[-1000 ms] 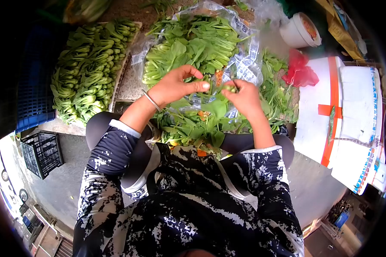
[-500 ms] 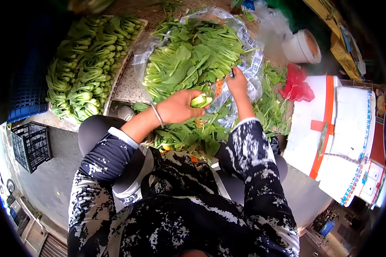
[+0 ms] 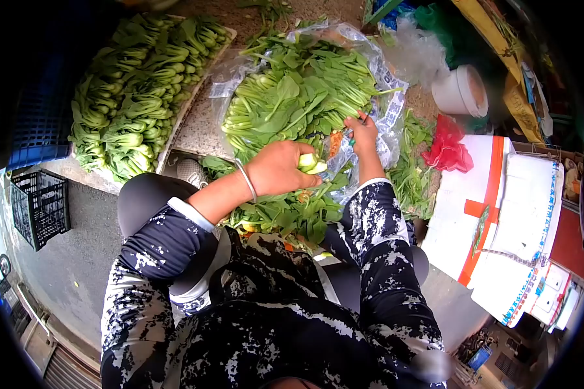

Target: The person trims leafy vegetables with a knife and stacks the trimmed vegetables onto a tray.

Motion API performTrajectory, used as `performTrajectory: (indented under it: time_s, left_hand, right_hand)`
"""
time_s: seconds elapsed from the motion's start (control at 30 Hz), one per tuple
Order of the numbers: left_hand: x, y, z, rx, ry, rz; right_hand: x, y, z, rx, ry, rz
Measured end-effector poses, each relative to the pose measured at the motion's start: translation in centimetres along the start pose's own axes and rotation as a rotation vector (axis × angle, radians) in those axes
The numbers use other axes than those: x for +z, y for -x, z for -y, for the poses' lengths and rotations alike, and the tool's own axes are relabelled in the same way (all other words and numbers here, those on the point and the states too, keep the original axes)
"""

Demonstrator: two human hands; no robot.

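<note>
The left hand is closed around a small bok choy bunch; pale green stem ends project between thumb and fingertips, pointing toward the right side. A silver bangle encircles the left wrist. The right hand is positioned at the right edge of the leafy greens pile, fingers curled. A small dark item shows at these fingers but is too small to identify; whether the right hand also grips a stem cannot be determined.

The pile rests on printed clear plastic film, above and between the hands. Loose leaves lie below the left hand, in front of the knees; further leaves lie along the right side of the film. Next to these is a red plastic bag, touching a white box sealed with orange tape. A white bucket is located above the bag.

At left, bok choy rows fill a tray. Beyond are a blue crate and, on the grey floor, a black crate.
</note>
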State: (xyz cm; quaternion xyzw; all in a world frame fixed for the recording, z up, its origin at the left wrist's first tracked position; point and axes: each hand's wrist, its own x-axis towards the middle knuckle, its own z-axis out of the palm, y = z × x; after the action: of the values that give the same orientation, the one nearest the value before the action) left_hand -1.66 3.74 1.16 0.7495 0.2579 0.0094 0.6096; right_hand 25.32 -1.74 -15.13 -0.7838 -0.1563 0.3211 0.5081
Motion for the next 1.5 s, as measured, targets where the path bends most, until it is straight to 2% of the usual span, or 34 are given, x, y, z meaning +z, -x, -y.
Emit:
performTrajectory:
  time_s: [0.07, 0.17, 0.23, 0.3, 0.37, 0.43, 0.47, 0.57, 0.6, 0.7, 0.77, 0.83, 0.9, 0.97, 1.03, 1.1, 1.13, 1.27, 1.37, 1.5]
  left_hand:
    - [0.0, 0.1, -0.3, -0.022, -0.029, 0.005]
    - [0.0, -0.1, -0.1, 0.001, -0.086, 0.009]
    - [0.0, -0.2, -0.3, 0.010, -0.122, -0.004]
    - [0.1, -0.1, -0.3, 0.019, -0.153, -0.013]
    - [0.2, -0.3, -0.2, 0.070, -0.156, -0.017]
    - [0.2, -0.3, -0.6, 0.063, -0.166, -0.015]
    - [0.1, -0.2, -0.6, 0.044, -0.168, -0.021]
    - [0.6, -0.5, -0.1, 0.110, -0.134, -0.079]
    - [0.3, -0.4, -0.6, 0.084, -0.119, -0.031]
    - [0.0, -0.4, -1.3, 0.074, -0.120, -0.067]
    - [0.0, -0.9, -0.7, 0.052, -0.016, -0.074]
    - [-0.8, -1.3, -0.8, 0.071, -0.047, -0.189]
    - [-1.5, -1.5, -0.9, 0.062, -0.036, -0.182]
    - [-1.9, -1.5, -1.3, 0.119, -0.179, -0.304]
    - [-1.8, -1.5, -1.7, 0.064, -0.219, -0.287]
    - [-1.2, -1.8, -1.3, 0.122, 0.069, -0.156]
    - [-1.0, -1.8, -1.5, 0.097, 0.129, -0.058]
    - [0.3, -1.5, -1.7, 0.159, 0.210, 0.084]
    - [0.2, -1.3, -1.9, 0.047, 0.380, 0.110]
    - [-0.3, -0.9, -2.5, -0.001, 0.674, 0.143]
  right_hand:
    - [0.6, 0.8, 1.7, 0.161, -0.357, 0.008]
    - [1.2, 0.8, 4.3, 0.173, -0.268, -0.068]
    - [0.4, 1.3, 7.5, 0.105, -0.226, -0.056]
    - [-1.8, 1.3, 9.7, -0.098, -0.593, 0.107]
    - [-3.8, 0.3, 8.6, -0.097, -0.663, 0.080]
    - [-4.2, 1.0, 8.6, -0.159, 0.180, -0.115]
    - [-5.7, 1.4, 9.0, -0.053, -0.069, -0.132]
    - [-8.2, 2.1, 8.3, -0.056, 0.078, -0.109]
    - [-8.6, 2.8, 8.8, -0.060, 0.075, -0.121]
    - [-9.9, 5.2, 10.7, -0.093, 0.021, 0.030]
    - [-10.2, 8.4, 13.0, -0.109, 0.133, 0.032]
    - [-10.3, 11.1, 14.6, -0.139, 0.174, 0.087]
    - [-10.2, 13.8, 15.4, -0.139, 0.160, 0.129]
    - [-9.8, 16.1, 15.8, -0.163, 0.220, 0.253]
    - [-9.1, 17.2, 15.2, -0.166, 0.219, 0.295]
    - [-7.9, 17.9, 14.7, -0.216, 0.165, 0.383]
    - [-7.4, 18.0, 14.9, -0.220, 0.196, 0.413]
    - [-5.6, 18.6, 15.9, -0.200, 0.070, 0.516]
    - [-5.8, 18.3, 15.9, -0.163, -0.029, 0.573]
    - [-5.4, 18.6, 16.1, -0.179, -0.163, 0.526]
